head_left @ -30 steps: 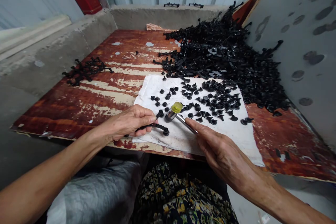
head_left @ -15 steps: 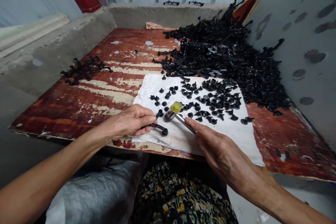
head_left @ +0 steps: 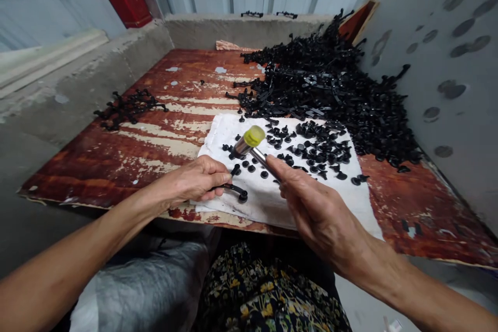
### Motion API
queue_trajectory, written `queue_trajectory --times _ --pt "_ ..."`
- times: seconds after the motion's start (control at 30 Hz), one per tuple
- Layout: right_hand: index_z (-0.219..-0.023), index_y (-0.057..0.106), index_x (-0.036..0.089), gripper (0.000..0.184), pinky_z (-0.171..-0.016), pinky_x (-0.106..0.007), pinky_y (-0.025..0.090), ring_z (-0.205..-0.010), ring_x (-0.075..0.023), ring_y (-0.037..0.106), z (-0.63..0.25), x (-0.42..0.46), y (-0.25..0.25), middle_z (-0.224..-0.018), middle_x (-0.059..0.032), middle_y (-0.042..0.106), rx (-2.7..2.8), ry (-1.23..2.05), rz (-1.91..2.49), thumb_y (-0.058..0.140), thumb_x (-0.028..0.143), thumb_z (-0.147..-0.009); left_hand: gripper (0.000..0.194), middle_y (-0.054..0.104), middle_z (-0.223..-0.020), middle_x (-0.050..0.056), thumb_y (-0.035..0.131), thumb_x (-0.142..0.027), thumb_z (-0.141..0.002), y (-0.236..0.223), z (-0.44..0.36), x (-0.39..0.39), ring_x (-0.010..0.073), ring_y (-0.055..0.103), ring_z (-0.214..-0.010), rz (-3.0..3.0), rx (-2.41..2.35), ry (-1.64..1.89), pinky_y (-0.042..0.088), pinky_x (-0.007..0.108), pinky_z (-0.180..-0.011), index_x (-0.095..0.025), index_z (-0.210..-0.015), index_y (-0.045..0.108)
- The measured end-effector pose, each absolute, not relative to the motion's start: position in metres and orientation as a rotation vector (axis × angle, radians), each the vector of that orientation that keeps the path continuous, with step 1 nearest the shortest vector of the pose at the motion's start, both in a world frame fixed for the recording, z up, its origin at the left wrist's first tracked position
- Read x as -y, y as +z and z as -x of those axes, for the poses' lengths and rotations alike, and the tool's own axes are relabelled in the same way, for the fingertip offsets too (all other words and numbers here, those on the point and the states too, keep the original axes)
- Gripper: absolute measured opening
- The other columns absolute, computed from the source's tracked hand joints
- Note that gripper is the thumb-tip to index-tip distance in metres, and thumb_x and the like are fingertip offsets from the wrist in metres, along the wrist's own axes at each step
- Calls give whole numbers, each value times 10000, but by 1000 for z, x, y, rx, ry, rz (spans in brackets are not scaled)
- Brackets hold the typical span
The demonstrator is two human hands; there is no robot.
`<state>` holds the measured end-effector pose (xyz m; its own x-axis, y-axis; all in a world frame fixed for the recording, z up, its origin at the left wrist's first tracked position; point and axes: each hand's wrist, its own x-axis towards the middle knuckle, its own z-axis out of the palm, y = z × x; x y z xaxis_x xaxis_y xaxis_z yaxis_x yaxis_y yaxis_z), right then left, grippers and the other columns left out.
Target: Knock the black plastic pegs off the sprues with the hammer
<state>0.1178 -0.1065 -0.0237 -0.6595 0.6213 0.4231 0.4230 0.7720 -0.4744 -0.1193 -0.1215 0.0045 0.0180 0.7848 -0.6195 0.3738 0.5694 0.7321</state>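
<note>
My left hand (head_left: 204,179) is closed on a black plastic part (head_left: 238,191), a curved arm with a round end that rests on the white cloth (head_left: 264,207); a second black end sticks up by the fingertips. The rest of the part is hidden by the fingers. In my right hand (head_left: 311,197) is a mallet (head_left: 251,141) with a metal head and a yellow face, gripped by its metal handle. Its head is raised above the cloth, just beyond my left hand, apart from the held part. Small black round-headed pieces (head_left: 319,148) lie scattered on the cloth.
A large heap of black plastic parts (head_left: 311,83) fills the back right of the worn red-brown tabletop (head_left: 182,129). A smaller pile of similar parts (head_left: 128,108) lies at the left. A grey spotted panel (head_left: 439,88) stands at the right, and a low concrete ledge (head_left: 202,31) runs behind.
The mallet has risen and shifted slightly left and away from me with my right hand. My left hand keeps its hold on the black part. The view has tilted slightly.
</note>
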Motion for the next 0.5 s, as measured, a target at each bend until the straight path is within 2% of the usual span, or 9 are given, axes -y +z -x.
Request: queue_trajectory --times 0.07,0.13,0.27,0.4,0.5 --pt "-1398 496 38 539 -489 -303 542 -534 -164 567 -113 105 -22 -800 -123 654 2488 372 759 333 74 -886 238 487 -473 -37 650 -284 -758 3 119 122 30 335 -335 -1001 -1612 438 181 159 -354 -145 -590 553" --pt "-1388 500 31 545 -445 -282 503 -499 -149 508 -111 105 -21 -766 -103 620 2526 352 745 335 69 -871 225 498 -492 -32 635 -281 -761 2 120 122 33 360 -352 -1012 -1616 440 207 152 -361 -142 -602 559" --pt "-1455 406 91 599 -541 -278 528 -628 -163 551 -111 107 -22 -828 -85 602 2418 314 748 341 22 -864 216 492 -494 -34 596 -263 -779 2 121 123 27 340 -343 -1020 -1624 412 202 154 -361 -140 -607 551" --pt "-1461 399 130 657 -463 -252 479 -524 -135 474 -114 107 -25 -809 -58 577 2541 300 748 341 -3 -820 250 459 -465 -45 586 -267 -784 1 121 123 22 318 -334 -1028 -1601 413 178 155 -358 -146 -574 522" --pt "-1523 286 182 695 -560 -264 519 -620 -147 525 -116 107 -25 -875 -64 581 2436 369 756 355 2 -856 246 468 -467 -48 617 -312 -765 0 121 123 25 310 -331 -1016 -1579 427 168 161 -350 -150 -599 537"
